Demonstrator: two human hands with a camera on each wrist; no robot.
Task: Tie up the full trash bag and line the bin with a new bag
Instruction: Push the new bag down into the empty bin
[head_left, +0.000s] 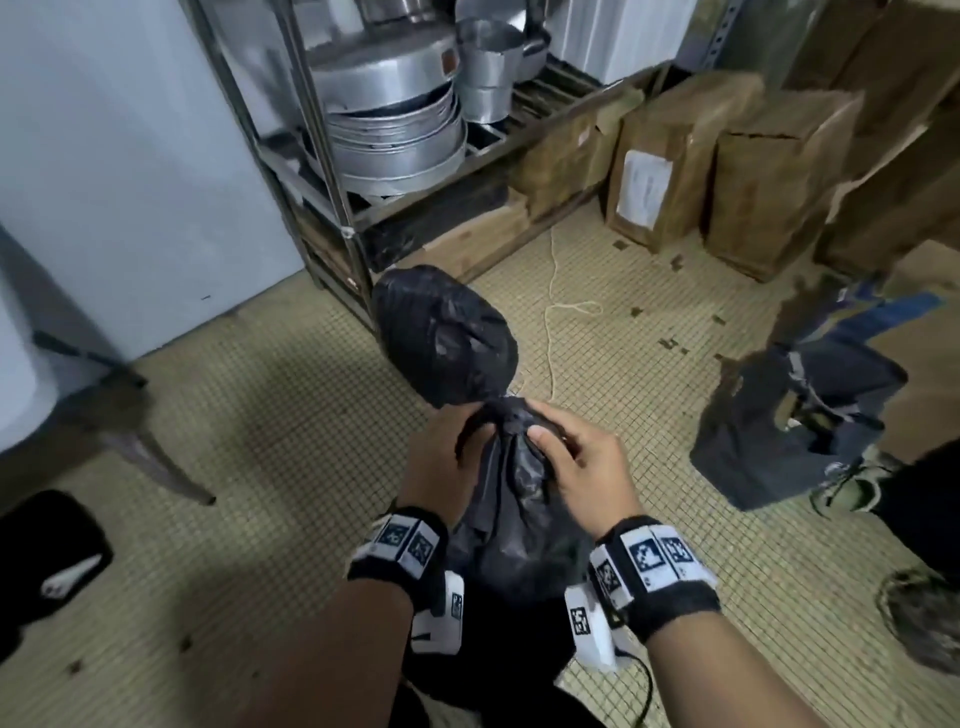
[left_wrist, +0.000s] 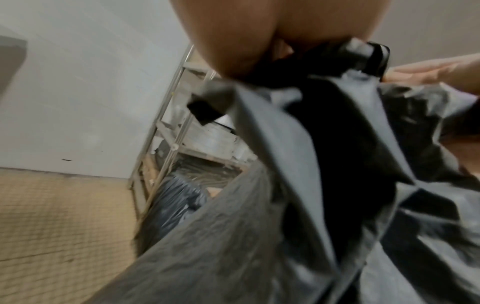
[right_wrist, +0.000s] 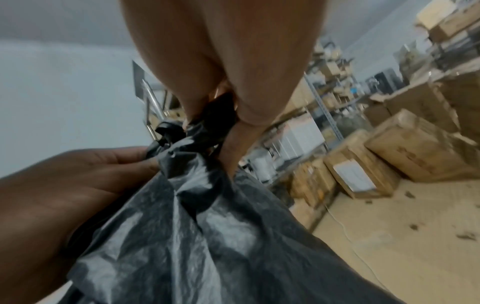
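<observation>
A full black trash bag (head_left: 511, 514) hangs in front of me, its top gathered into a twisted neck (head_left: 506, 421). My left hand (head_left: 447, 452) pinches the neck from the left, fingers curled into the plastic. My right hand (head_left: 571, 457) grips it from the right with the thumb on top. The right wrist view shows the right hand (right_wrist: 233, 72) clamping the bunched neck (right_wrist: 197, 131) and the left hand (right_wrist: 64, 185) holding it alongside. In the blurred left wrist view the bag (left_wrist: 259, 226) fills the frame under the left hand (left_wrist: 233, 41). I see no bin.
Another black bag (head_left: 444, 338) lies on the tiled floor just beyond, against a metal shelf (head_left: 337, 197) stacked with pans. Cardboard boxes (head_left: 670, 161) line the back right. A white cord (head_left: 553, 312) trails on the floor. A dark fabric bag (head_left: 789, 415) and a shoe (head_left: 852, 483) are at right.
</observation>
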